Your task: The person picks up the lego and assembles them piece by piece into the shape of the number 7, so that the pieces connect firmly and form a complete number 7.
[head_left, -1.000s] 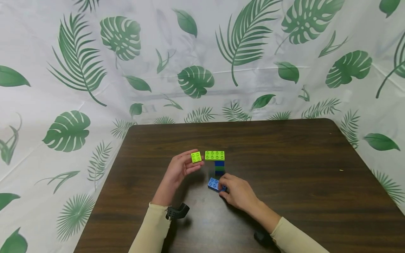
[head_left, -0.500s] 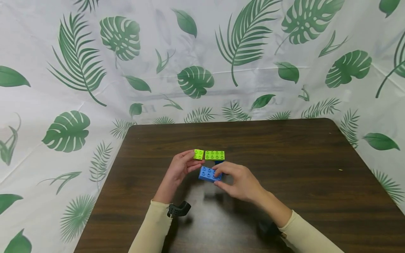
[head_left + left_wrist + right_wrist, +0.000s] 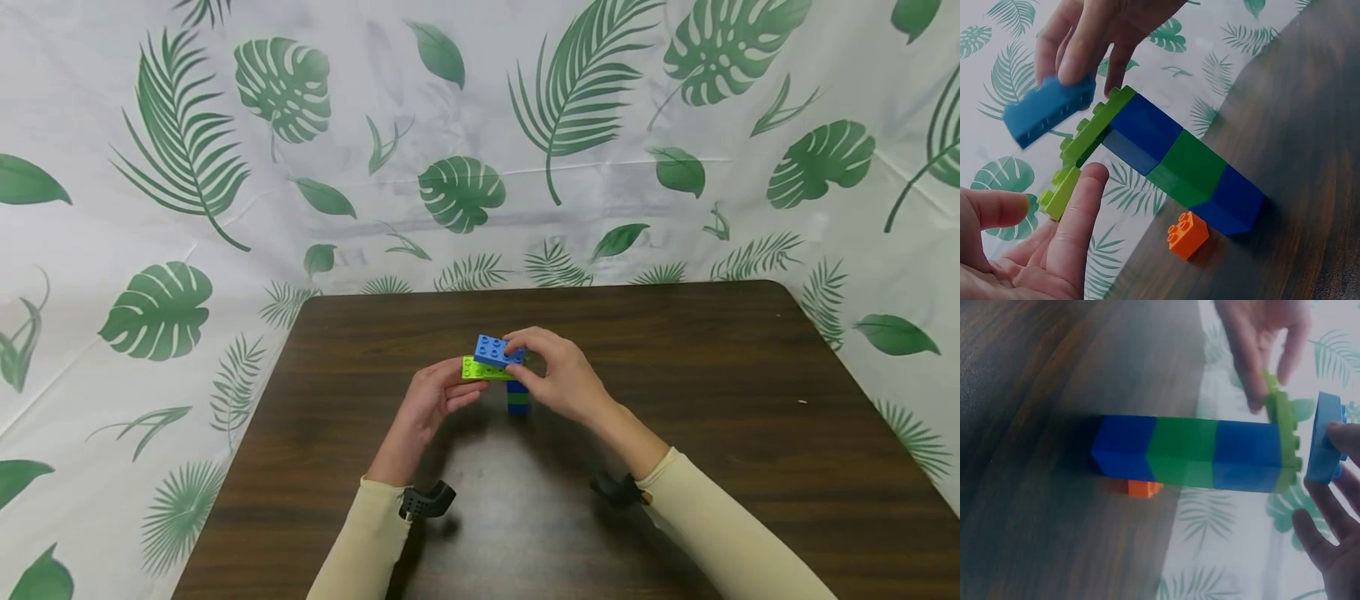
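Observation:
A tower of dark blue, green and dark blue toy building bricks [image 3: 1188, 169] stands on the table, topped by a long lime brick [image 3: 1094, 134] that overhangs to the left. My left hand [image 3: 435, 400] holds a small lime brick [image 3: 1062, 192] between thumb and fingers, its edge right at the overhanging end. Above, my right hand [image 3: 562, 379] pinches a lighter blue brick [image 3: 491, 348] by its right end. In the left wrist view this blue brick is tilted, studs up, over the lime ones; the right wrist view shows a gap under it.
An orange brick [image 3: 1188, 236] lies behind the tower's foot, hidden in the head view. The dark wooden table [image 3: 675, 467] reaches back to a white leaf-patterned curtain [image 3: 360, 125]. Each wrist wears a black camera mount [image 3: 427, 500].
My right hand has lifted the lighter blue brick off the table and carried it up over the lime bricks. My left hand has shifted the small lime brick right, up to the long one.

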Available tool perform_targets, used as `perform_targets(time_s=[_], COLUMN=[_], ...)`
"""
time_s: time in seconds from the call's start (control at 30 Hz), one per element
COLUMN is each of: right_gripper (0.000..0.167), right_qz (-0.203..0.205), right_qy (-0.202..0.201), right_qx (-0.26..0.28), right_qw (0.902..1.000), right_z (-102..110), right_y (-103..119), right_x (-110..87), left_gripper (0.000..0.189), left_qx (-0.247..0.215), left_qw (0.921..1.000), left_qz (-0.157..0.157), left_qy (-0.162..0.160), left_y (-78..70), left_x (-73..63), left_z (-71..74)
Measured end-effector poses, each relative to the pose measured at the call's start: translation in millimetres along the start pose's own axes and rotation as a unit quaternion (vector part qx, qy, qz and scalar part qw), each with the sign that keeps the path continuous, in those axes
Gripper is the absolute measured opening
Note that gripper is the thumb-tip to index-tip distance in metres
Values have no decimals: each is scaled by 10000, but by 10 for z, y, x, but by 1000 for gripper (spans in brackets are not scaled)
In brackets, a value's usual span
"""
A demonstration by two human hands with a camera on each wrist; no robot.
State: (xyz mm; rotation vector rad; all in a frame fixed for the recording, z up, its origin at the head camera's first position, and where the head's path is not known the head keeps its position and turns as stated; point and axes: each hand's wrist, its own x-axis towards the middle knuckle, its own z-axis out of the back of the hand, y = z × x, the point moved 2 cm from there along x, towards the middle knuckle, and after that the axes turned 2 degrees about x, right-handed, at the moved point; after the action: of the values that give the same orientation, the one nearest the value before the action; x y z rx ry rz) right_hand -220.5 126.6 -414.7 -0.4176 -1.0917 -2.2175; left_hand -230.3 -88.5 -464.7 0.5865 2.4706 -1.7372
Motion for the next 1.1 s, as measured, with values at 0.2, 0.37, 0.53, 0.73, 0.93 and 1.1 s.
perform_targets(time_s=[0.2,0.37,0.53,0.73,0.93,1.1], right_gripper=[22,23,24,23,23,22], right_qz=[33,90,199,226,174,54], right_qy=[182,348,392,448,442,543], right_qx=[-105,-359,-465,-461,-584,-579], right_qw=[9998,9987,9979,9977,9972,9968], right_z=[-105,-173,-198,-187,-182,-176], right_y=[-13,-12,-18,17,29,24], right_x=[53,84,95,111,103,100], left_gripper=[39,41,42,43,41,42], left_qx=[56,47,26,51,59,74], left_qw=[10000,9999,9998,9996,9995,9995], left_qz=[7,-22,39,12,27,-34], left_qy=[30,142,190,277,294,321], left_y=[-40,-55,-57,-87,-99,-104], left_x=[3,0,-1,4,-2,-7], left_z=[-17,-30,-32,-18,-25,-36])
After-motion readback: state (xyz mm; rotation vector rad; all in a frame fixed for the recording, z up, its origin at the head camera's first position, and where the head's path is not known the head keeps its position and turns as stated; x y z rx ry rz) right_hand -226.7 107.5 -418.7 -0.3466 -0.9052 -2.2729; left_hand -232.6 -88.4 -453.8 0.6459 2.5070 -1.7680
